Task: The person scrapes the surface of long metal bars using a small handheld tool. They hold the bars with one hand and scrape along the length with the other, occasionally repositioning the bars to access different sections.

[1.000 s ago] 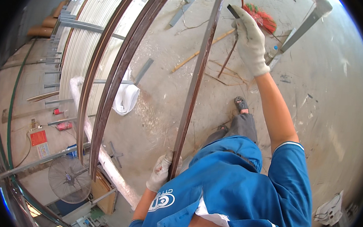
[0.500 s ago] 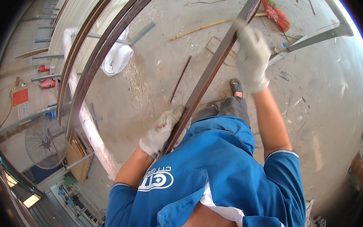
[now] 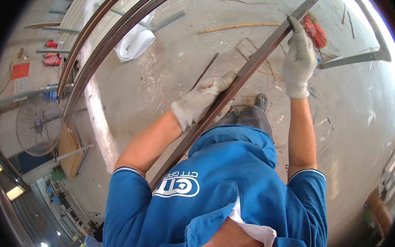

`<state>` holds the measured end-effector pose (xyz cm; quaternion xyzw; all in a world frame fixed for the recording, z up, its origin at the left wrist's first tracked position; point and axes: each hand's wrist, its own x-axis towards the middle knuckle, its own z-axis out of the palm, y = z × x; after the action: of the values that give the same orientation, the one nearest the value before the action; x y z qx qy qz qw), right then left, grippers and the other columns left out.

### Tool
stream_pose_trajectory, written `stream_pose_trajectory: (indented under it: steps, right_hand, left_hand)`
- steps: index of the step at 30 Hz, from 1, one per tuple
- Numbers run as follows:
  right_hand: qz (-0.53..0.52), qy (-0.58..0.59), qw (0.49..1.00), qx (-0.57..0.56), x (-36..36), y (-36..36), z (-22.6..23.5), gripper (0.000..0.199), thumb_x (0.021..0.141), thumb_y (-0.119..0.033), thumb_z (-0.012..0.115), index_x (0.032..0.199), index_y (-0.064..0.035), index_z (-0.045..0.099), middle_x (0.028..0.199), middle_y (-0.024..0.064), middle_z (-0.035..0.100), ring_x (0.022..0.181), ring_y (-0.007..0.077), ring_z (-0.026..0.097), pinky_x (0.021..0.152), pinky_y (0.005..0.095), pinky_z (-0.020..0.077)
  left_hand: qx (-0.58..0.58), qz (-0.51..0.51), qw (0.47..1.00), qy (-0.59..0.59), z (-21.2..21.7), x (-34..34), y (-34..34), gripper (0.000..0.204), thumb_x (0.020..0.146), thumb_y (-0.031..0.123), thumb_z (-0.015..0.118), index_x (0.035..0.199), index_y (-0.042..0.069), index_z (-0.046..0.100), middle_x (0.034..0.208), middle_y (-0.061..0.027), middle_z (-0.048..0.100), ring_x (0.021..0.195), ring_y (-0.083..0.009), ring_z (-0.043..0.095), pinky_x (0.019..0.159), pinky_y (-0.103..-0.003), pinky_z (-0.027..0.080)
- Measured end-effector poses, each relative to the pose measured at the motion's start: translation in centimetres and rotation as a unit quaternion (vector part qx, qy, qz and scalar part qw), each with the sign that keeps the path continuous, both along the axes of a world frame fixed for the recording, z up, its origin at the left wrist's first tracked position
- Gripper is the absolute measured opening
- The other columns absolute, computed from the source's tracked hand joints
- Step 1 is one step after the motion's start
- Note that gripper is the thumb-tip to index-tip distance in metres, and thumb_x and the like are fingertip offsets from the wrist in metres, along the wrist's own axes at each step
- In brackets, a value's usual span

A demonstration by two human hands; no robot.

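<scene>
A long dark brown bar (image 3: 265, 50) runs slantwise before me, from beside my shirt at lower left to the upper edge right of centre. My left hand (image 3: 203, 96), in a whitish work glove, is closed on its middle from the left side, thumb side along the top. Farther up, my right hand (image 3: 300, 62), gloved too, has its fingertips hooked over the bar near its far part, with the palm to the right of it. The bar's near end is hidden by my left arm and shirt.
More long brown bars (image 3: 90, 67) stretch along the left, beside a plastic-wrapped roll (image 3: 98, 117) and a white sheet roll (image 3: 136, 45). A standing fan (image 3: 39, 125) is at far left. On the floor lie a thin strip (image 3: 205, 72), a bamboo stick (image 3: 239, 27) and red broom bristles (image 3: 315, 33). A grey metal frame (image 3: 355, 60) stands right.
The bar has shifted right and leans over more. My left hand has moved up and right, higher on the bar. My right hand has moved right, its fingertips still at the bar.
</scene>
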<state>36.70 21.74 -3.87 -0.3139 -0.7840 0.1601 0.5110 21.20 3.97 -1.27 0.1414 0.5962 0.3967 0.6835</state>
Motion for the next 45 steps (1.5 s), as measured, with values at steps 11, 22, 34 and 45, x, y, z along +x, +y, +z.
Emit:
stream_pose_trajectory:
  steps: [11,22,34,45]
  right_hand:
    - [0.226,0.145,0.875,-0.403,3.6,-1.5,-1.8,0.031,0.107,-0.017,0.055,0.133,-0.0026,0.063,0.086,-0.0034,0.060,0.062,0.0032,0.045,0.054,0.0188,0.0366]
    - [0.340,0.261,0.749,-0.505,3.9,1.9,-4.0,0.018,0.107,-0.019,0.056,0.116,-0.0039,0.060,0.097,0.0053,0.065,0.071,0.0065,0.051,0.061,0.0216,0.0413]
    - [0.200,0.342,0.807,-0.437,1.0,-0.8,-3.4,0.018,0.107,-0.019,0.055,0.116,-0.0030,0.054,0.096,0.0079,0.062,0.075,0.0151,0.059,0.064,0.0286,0.0491]
    - [-0.020,0.099,0.987,-0.126,-1.8,-1.9,-1.8,0.038,0.106,-0.010,0.048,0.141,-0.0167,0.062,0.107,0.0054,0.074,0.089,0.0116,0.068,0.080,0.0269,0.0541]
  left_hand:
    - [0.017,0.057,0.985,-0.159,-0.5,2.0,-0.8,0.043,0.107,0.045,0.050,0.090,0.007,0.061,0.051,0.0020,0.046,0.038,-0.0074,0.042,0.035,-0.023,0.029]
    - [0.068,0.033,0.979,-0.191,-0.1,2.8,-1.3,0.047,0.110,0.044,0.042,0.104,0.002,0.063,0.052,0.0034,0.045,0.037,-0.0062,0.038,0.036,-0.022,0.030]
    - [0.014,0.051,0.977,0.208,5.4,1.7,-19.9,0.047,0.105,0.045,0.053,0.122,0.004,0.067,0.083,-0.0012,0.065,0.060,-0.0095,0.056,0.054,-0.026,0.046]
    - [0.054,0.012,0.998,-0.031,4.0,-2.6,-29.0,0.046,0.106,0.051,0.050,0.097,0.008,0.065,0.059,0.0028,0.053,0.045,-0.0051,0.052,0.038,-0.022,0.038]
